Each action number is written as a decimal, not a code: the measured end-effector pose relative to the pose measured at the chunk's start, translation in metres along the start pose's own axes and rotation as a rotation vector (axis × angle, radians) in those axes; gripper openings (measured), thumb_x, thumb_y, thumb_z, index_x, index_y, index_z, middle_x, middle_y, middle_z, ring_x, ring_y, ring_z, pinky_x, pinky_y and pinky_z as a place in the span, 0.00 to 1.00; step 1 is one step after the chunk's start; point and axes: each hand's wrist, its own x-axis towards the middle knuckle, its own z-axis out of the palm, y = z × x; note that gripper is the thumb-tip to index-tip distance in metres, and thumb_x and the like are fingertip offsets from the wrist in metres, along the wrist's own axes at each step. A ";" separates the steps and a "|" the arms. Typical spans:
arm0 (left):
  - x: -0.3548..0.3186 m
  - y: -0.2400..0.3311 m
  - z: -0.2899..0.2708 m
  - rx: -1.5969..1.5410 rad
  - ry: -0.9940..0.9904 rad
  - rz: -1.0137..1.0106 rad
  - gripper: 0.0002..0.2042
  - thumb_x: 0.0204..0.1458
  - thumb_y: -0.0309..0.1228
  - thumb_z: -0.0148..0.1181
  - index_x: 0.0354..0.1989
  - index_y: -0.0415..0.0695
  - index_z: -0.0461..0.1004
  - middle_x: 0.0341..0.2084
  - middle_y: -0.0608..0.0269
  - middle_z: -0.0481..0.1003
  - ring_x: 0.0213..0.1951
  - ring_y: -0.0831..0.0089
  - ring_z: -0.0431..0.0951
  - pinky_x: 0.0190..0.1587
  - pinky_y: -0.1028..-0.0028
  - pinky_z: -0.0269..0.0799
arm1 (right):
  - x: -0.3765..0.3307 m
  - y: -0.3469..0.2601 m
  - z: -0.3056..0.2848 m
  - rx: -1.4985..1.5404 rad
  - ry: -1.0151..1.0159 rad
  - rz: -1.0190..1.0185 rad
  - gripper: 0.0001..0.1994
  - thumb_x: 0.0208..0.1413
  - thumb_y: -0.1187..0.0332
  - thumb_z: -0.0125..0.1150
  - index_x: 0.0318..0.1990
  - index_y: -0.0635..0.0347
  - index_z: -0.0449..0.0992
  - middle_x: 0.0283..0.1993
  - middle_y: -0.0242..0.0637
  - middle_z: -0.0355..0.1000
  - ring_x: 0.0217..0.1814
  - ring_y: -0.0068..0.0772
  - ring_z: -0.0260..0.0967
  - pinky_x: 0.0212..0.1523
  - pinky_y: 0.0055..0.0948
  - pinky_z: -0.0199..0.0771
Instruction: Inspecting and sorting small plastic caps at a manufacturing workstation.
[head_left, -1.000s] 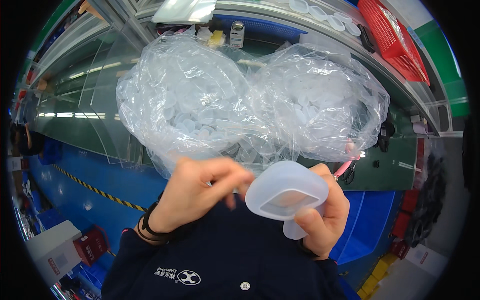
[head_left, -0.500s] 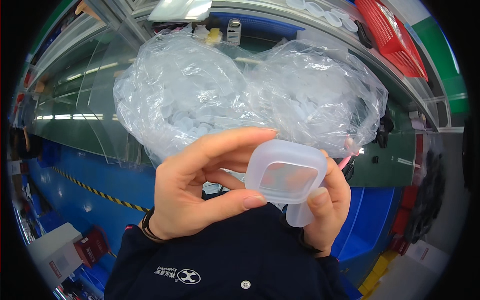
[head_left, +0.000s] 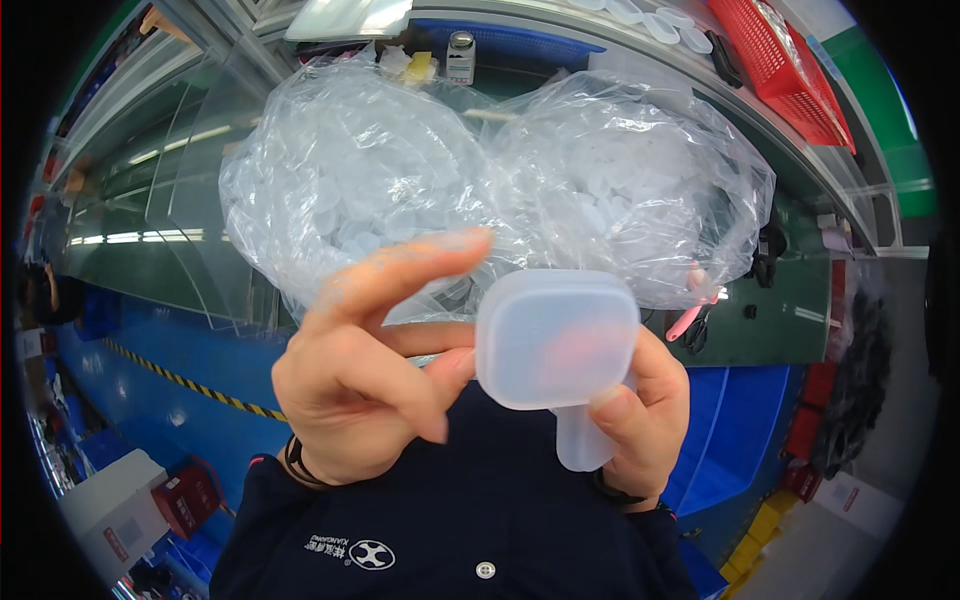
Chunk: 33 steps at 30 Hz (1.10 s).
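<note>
Centre frame, the right hand [head_left: 640,420] now grips a white plastic cap [head_left: 557,338] raised closer, left hand [head_left: 365,375] fingers loosening beside it.

The right hand [head_left: 640,420] holds a white see-through plastic box [head_left: 557,338] up close, with a small plastic cup [head_left: 582,440] tucked under it. The left hand [head_left: 370,360] is just beside the box, its fingers [head_left: 420,265] spread and one pointing up. Behind them two big clear bags [head_left: 480,190] full of white plastic pieces sit on the green worktop [head_left: 790,310]. A red basket [head_left: 790,60] stands far back.
</note>
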 end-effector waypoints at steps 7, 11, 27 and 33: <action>-0.008 0.008 -0.020 0.025 -0.144 -0.791 0.23 0.45 0.27 0.56 0.50 0.35 0.56 0.24 0.58 0.72 0.22 0.79 0.72 0.24 0.84 0.67 | -0.001 0.003 -0.004 0.008 -0.012 -0.053 0.12 0.40 0.76 0.57 0.36 0.69 0.69 0.35 0.40 0.68 0.37 0.26 0.64 0.38 0.23 0.62; -0.002 0.006 -0.014 -0.035 -0.142 -0.458 0.30 0.40 0.36 0.62 0.50 0.35 0.58 0.30 0.56 0.71 0.27 0.78 0.72 0.31 0.80 0.69 | -0.001 0.000 -0.001 -0.081 -0.009 -0.056 0.13 0.38 0.76 0.60 0.35 0.69 0.70 0.35 0.41 0.68 0.37 0.27 0.64 0.38 0.24 0.62; -0.008 -0.005 -0.006 -0.096 -0.152 -0.355 0.16 0.39 0.13 0.54 0.39 0.35 0.62 0.36 0.45 0.70 0.40 0.62 0.73 0.41 0.71 0.71 | 0.009 -0.018 -0.004 -0.746 -0.060 -0.523 0.19 0.29 0.75 0.68 0.35 0.58 0.75 0.33 0.35 0.64 0.33 0.22 0.64 0.31 0.17 0.64; 0.004 -0.019 -0.014 0.309 -0.161 -0.836 0.18 0.43 0.20 0.54 0.46 0.40 0.63 0.35 0.57 0.73 0.25 0.78 0.73 0.26 0.81 0.68 | 0.027 0.003 -0.036 -0.918 0.257 -0.312 0.10 0.38 0.72 0.62 0.31 0.62 0.73 0.31 0.36 0.66 0.33 0.30 0.64 0.32 0.23 0.62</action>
